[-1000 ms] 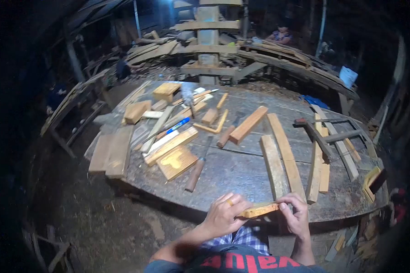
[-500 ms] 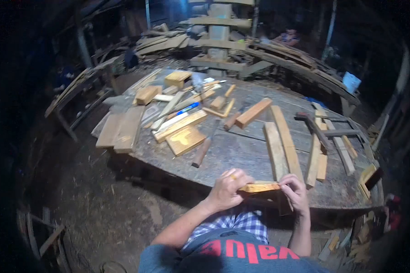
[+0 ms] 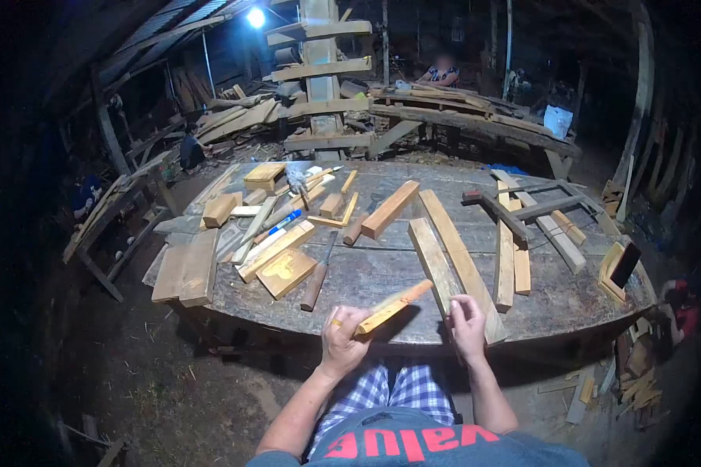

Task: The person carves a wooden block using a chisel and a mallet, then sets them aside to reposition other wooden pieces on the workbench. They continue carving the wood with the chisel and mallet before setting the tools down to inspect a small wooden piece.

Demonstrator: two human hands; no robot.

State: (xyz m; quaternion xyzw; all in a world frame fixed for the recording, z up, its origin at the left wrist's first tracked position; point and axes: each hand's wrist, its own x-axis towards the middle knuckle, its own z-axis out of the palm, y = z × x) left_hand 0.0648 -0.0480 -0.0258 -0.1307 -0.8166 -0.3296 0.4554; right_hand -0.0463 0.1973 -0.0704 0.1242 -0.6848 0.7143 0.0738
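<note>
Near the bench's front edge, my left hand (image 3: pixel 344 342) grips one end of a short wooden piece (image 3: pixel 395 307), which points up and to the right. My right hand (image 3: pixel 467 327) is off that piece, over the near end of a pale beam (image 3: pixel 436 265); its thumb and fingers are bent close together, and whether they hold anything is too small to tell. A longer beam (image 3: pixel 463 265) lies beside the pale one. Left of them are a carved wooden block (image 3: pixel 286 272) and a dark-handled tool (image 3: pixel 314 286).
On the workbench (image 3: pixel 366 292) are a reddish block (image 3: pixel 391 209), a blue marker (image 3: pixel 285 221), flat boards (image 3: pixel 187 268), a dark frame clamp (image 3: pixel 549 206) and a small wooden box (image 3: pixel 619 271). A person (image 3: pixel 442 74) is at the back; others are at the sides.
My right hand has let go of the short piece and moved away from it. My left hand has tilted the piece up. The camera view has lifted and shifted.
</note>
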